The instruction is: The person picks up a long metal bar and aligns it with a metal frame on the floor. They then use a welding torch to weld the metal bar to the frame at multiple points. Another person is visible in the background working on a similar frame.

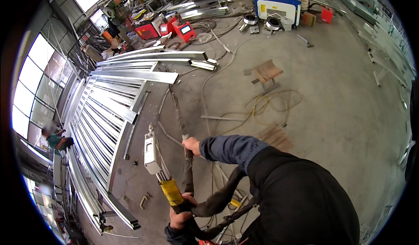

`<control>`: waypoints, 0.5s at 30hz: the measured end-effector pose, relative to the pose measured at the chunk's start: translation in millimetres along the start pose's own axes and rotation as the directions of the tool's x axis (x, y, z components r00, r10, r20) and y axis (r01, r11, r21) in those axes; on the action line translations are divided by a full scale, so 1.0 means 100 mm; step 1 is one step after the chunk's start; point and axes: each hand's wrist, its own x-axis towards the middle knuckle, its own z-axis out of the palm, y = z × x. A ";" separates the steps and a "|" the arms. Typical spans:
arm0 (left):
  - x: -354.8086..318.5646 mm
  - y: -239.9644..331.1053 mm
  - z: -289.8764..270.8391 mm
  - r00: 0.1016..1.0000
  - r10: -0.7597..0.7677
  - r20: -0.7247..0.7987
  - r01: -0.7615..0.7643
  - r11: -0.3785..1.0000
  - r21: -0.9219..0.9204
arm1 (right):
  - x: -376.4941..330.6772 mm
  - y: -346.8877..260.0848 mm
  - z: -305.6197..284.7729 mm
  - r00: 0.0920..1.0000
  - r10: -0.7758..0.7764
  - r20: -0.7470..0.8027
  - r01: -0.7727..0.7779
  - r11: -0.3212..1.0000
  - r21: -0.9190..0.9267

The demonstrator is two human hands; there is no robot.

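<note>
Dark, sleeved cable (188,175) runs with its long axis away from the person, its far end trailing over the concrete floor (340,96) toward the steel beams (144,66). A white pendant control (152,151) with a yellow band below it hangs just left of the cable, pointing up and away. The right hand (191,145) is closed around the cable higher up; the left hand (181,214) is clenched on the cable's bunched lower part. Left of the cable lies a steel frame (102,127). Far beyond it stand red boxes (168,29) and a blue-and-white machine (277,7).
</note>
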 end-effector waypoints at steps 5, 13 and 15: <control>-0.36 0.15 0.51 0.997 0.080 -0.011 -0.080 0.986 -0.146 | -0.26 0.09 -2.22 0.882 -0.469 -0.055 0.417 0.828 -0.375; -2.02 0.21 -0.04 0.936 0.168 -0.308 -0.298 0.843 -0.448 | -3.37 0.59 -3.52 0.983 -0.072 0.167 0.138 0.891 -0.433; -2.16 0.40 0.03 0.891 0.326 -0.316 -0.445 0.763 -0.468 | -3.95 0.81 -3.67 0.931 -0.343 0.123 0.342 0.707 -0.619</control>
